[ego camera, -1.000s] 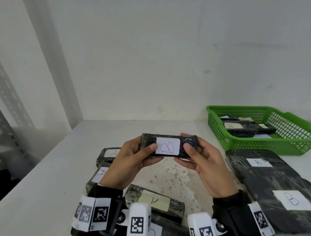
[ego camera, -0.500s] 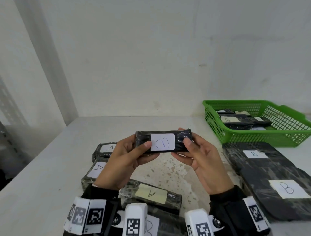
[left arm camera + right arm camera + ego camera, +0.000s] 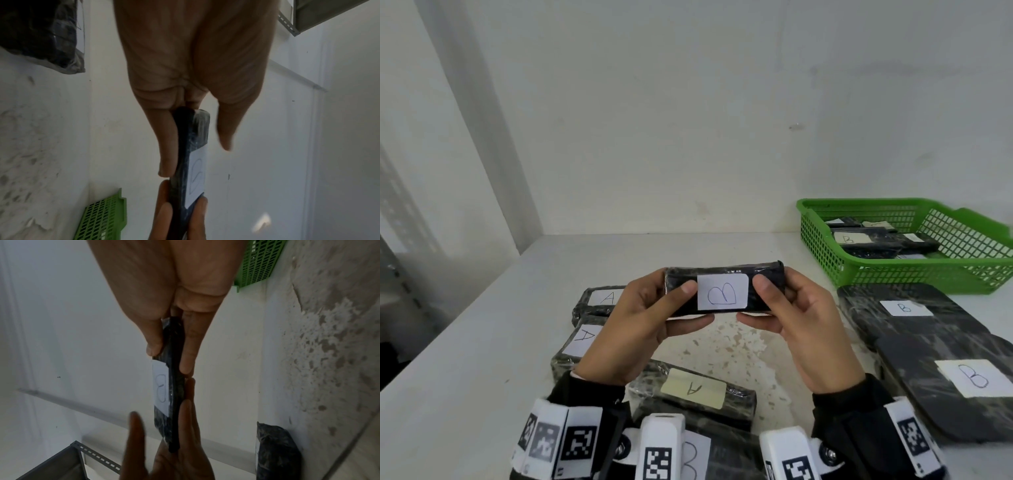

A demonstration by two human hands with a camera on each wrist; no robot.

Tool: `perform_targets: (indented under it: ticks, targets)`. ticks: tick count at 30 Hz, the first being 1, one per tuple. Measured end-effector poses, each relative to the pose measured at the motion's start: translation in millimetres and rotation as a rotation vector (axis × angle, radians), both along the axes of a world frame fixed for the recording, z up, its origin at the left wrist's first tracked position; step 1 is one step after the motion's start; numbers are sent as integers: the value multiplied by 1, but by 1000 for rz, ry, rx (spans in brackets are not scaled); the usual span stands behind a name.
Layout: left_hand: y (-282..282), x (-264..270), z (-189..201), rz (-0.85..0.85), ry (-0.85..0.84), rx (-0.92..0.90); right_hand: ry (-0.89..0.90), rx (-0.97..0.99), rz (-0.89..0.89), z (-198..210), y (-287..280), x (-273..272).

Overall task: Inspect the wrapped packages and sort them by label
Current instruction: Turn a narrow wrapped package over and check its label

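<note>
A slim black wrapped package (image 3: 722, 287) with a white label marked B (image 3: 722, 293) is held up above the table, label facing me. My left hand (image 3: 650, 315) grips its left end and my right hand (image 3: 787, 308) pinches its right end. In the left wrist view the package (image 3: 193, 155) sits edge-on between the fingers, though the left thumb stands slightly off it. In the right wrist view the package (image 3: 170, 386) is pinched by the right thumb and fingers.
A green basket (image 3: 928, 274) at the right rear holds several B packages. Two big flat B packages (image 3: 935, 346) lie in front of it. Three A packages (image 3: 691, 390) lie at the left front, and another package (image 3: 695, 459) lies near my wrists. The wall stands close behind.
Both hands keep the same hold on the B package. It has stayed roughly in place while my head tilted up a little.
</note>
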State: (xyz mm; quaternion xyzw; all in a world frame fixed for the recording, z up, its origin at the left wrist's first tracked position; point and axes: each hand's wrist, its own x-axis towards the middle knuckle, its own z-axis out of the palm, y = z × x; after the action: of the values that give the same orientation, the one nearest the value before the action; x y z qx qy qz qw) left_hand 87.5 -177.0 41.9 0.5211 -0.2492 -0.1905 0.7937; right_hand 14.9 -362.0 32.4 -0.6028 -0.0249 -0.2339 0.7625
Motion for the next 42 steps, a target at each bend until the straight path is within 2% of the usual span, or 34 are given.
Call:
perform_targets:
  ticks: [3,9,15,18,22,26,35,37,42]
  targets:
    - [-2,-3,2,42,-23,46,5,-19,-26,-1,2,-1]
    - [-2,-5,3,98,-40,85,40,-26,77,5,6,-5]
    - [-2,-7,3,56,-25,97,28,-8,-35,1,7,-4]
    - [-4,-8,3,106,-26,94,51,-21,-14,2,8,-4]
    - [-6,-9,2,111,-42,94,89,-32,50,3,10,-4]
    - [-5,-10,4,61,-23,107,84,-81,35,1,9,-3]
    - [-6,-6,-2,122,-5,105,116,-112,107,-2,9,-3]
    - [-5,-6,1,100,21,99,110,-150,97,-2,10,-2]
    - [0,-5,4,-93,129,98,53,-112,50,-4,7,-1]
